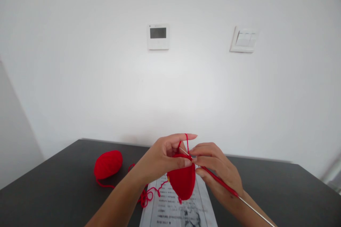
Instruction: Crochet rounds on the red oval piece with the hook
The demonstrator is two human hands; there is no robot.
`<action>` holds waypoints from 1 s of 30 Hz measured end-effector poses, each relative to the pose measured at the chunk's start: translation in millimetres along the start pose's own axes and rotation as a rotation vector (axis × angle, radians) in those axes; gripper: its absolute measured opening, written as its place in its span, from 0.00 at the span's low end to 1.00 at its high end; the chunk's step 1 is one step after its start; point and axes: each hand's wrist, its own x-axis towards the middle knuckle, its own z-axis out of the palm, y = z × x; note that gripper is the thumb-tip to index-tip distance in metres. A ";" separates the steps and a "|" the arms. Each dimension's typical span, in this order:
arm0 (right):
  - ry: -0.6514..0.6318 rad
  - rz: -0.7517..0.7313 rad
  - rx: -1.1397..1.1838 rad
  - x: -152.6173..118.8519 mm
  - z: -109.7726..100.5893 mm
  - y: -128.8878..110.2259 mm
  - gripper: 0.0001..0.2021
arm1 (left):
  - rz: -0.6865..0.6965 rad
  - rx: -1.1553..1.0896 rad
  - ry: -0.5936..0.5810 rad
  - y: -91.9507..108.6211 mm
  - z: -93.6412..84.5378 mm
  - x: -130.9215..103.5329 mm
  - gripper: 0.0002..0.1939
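Between my hands is a red crocheted piece, rounded at its lower end. My left hand pinches its upper edge under the thumb, while the index finger stretches out with a strand of red yarn looped over it. My right hand is closed on a crochet hook with a red grip and a long metal shaft. The hook's metal tip lies at the top edge of the piece, close to my left thumb. A small yellow marker shows on the piece's left edge.
A ball of red yarn rests on the dark table at the left, with loose curled yarn trailing from it. Printed paper lies beneath my hands. Behind, the white wall carries a thermostat panel and a light switch.
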 end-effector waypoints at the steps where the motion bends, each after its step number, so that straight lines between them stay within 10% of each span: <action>1: 0.002 0.010 -0.006 -1.4 1.6 0.9 0.06 | 0.013 0.021 0.019 0.2 1.3 -0.6 0.28; 11: 0.060 0.048 -0.172 -10.3 14.4 7.1 0.10 | 0.159 0.245 0.362 -10.5 23.0 3.5 0.20; 18: 0.044 -0.076 -0.263 -10.6 14.1 6.3 0.14 | 0.010 -0.221 0.163 -18.0 11.4 11.3 0.22; 30: -0.068 -0.061 -0.161 0.5 -0.9 -2.6 0.09 | -0.110 -0.264 -0.103 -14.4 -10.0 10.8 0.24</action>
